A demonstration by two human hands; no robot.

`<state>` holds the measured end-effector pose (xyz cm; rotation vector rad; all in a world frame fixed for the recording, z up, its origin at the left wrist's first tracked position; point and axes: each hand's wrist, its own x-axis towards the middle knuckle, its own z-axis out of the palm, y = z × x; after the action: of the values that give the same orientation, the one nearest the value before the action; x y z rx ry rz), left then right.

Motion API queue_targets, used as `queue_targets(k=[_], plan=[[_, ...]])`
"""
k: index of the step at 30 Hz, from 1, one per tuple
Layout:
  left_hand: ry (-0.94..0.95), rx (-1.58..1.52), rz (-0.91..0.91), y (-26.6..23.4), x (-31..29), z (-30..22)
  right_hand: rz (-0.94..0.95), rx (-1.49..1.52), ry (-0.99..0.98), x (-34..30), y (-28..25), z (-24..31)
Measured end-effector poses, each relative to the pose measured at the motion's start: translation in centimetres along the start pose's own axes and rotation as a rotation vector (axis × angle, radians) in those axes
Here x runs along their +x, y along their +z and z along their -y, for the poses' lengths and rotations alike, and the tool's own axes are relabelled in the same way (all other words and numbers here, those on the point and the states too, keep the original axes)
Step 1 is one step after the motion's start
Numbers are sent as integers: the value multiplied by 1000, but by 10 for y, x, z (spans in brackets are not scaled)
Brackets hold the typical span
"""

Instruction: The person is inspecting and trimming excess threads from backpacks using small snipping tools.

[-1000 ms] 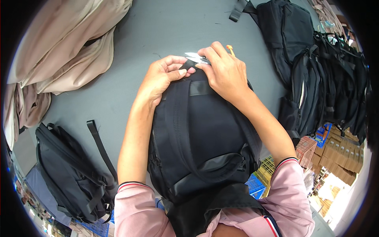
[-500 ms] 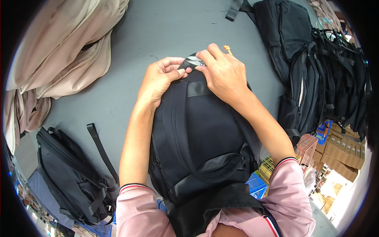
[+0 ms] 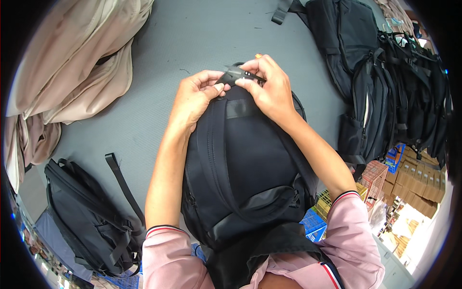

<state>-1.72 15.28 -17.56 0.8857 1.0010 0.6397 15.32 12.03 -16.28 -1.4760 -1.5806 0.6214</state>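
Observation:
A black backpack (image 3: pixel 255 149) lies in front of me with its shoulder straps facing up. My left hand (image 3: pixel 197 94) pinches the fabric at the bag's top edge between thumb and fingers. In my right hand (image 3: pixel 271 86) is a pair of small black thread snips (image 3: pixel 249 75) with an orange tie at the end. Their metal blades point left and touch or lie very near the fabric at my left fingertips. Exactly what lies between the blades is too small to make out.
Another black backpack (image 3: pixel 91 216) lies at the left, its loose strap on the grey tabletop (image 3: pixel 202 33). Beige fabric pieces (image 3: pixel 86 53) are heaped at the far left. Several black backpacks (image 3: pixel 365 82) line the right side. Plastic crates (image 3: pixel 373 178) and cardboard boxes (image 3: pixel 418 185) stand below.
My right hand has turned and shifted slightly left, so the snips now lie flatter and show more of their black body. My left hand keeps its pinch nearly in place.

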Motion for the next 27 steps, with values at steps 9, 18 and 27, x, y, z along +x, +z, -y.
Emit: queue_targets(k=[9,18,27], plan=[[-83,-2,-30,2,-3,-9,50,287,414,10,-15,5],[-95,-74,10,0,-3,-11,143,-415,-71,1,-20,18],[-70,-66,23,-5,-2,-6,225,-487,-164,5,-17,28]])
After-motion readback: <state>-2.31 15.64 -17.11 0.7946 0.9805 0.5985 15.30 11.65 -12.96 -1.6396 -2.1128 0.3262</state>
